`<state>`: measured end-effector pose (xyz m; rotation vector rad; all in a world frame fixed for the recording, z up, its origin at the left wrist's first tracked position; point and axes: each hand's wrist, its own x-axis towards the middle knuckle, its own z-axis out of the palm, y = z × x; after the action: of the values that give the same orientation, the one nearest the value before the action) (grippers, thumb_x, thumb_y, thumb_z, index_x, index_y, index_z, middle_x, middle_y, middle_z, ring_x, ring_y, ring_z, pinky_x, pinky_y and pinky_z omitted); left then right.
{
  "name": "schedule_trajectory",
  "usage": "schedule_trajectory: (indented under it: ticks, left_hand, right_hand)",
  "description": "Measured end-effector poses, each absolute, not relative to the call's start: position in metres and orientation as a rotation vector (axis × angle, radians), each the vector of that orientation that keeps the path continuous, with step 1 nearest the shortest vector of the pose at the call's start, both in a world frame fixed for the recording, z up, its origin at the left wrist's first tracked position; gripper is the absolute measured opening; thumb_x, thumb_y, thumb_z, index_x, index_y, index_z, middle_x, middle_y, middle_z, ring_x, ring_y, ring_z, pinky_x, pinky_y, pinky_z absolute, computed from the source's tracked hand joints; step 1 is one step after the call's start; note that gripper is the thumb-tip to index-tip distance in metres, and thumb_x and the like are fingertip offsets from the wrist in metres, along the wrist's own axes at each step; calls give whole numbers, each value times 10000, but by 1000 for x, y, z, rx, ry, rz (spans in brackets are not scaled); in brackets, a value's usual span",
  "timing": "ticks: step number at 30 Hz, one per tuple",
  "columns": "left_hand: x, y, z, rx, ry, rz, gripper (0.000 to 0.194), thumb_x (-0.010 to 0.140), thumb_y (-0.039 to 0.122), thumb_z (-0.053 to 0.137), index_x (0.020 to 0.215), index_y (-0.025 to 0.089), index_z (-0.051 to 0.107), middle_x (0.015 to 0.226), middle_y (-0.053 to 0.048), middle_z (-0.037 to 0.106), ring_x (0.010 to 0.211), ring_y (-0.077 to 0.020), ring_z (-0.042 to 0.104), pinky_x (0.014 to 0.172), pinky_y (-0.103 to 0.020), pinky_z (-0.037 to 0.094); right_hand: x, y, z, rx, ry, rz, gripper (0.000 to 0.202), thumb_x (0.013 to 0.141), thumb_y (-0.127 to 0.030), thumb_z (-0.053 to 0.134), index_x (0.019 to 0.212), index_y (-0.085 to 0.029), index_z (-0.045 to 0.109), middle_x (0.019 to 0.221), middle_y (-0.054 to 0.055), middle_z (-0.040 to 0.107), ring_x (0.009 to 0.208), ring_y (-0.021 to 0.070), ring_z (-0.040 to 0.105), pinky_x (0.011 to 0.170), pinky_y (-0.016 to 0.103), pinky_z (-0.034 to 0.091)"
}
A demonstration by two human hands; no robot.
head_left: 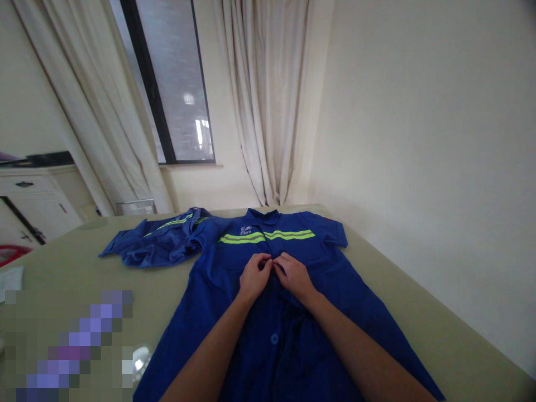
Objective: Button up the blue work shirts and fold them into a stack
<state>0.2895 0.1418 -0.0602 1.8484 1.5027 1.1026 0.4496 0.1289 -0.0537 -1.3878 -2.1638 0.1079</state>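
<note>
A blue short-sleeved work shirt [218,279] lies face up on the table, its collar toward the far edge. A yellow-green reflective stripe [288,234] crosses its chest, with a white logo above it on the left. Both hands meet at the front placket just below the stripe. My left hand [255,274] pinches the placket edge, and my right hand [293,274] pinches it from the other side, fingertips nearly touching. Whatever sits between the fingertips is too small to make out. Lower on the placket a blue button [274,339] shows.
Another blue garment with reflective stripes [163,240] lies crumpled on the table [84,262], left of the shirt. A shiny clear object [141,360] is near the shirt's lower left. A wall borders the right side; curtains [268,100] and a window stand beyond. The lower left is pixelated.
</note>
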Motion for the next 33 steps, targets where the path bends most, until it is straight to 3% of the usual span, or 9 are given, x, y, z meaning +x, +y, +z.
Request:
schedule_trajectory:
  ticks: [10,19,33]
  left_hand:
    - [288,138,-62,2067,1403,1085,413,917,87,476,1212,266,702,1365,-28,666,1306,-199,554,1152,-394,409]
    - [289,136,-61,2173,1372,997,484,905,94,470,1306,294,656,1366,-42,625,1264,-213,555,1100,-383,440]
    - [290,134,-61,2252,1371,857,579,898,92,442,1429,301,540,1302,-21,701,1153,-207,632,1047,-362,440]
  right_hand:
    - [455,135,-57,-1278,-2050,227,174,1008,-217,531,984,-219,703,948,30,635,912,177,626,843,270,462]
    - [456,136,-57,-1309,-1891,293,179,989,-261,558,912,-224,715,880,21,624,849,179,625,781,282,456]
    - [458,138,-57,-1355,-1840,267,115,910,-212,600,839,-215,690,835,23,630,811,190,621,763,289,455]
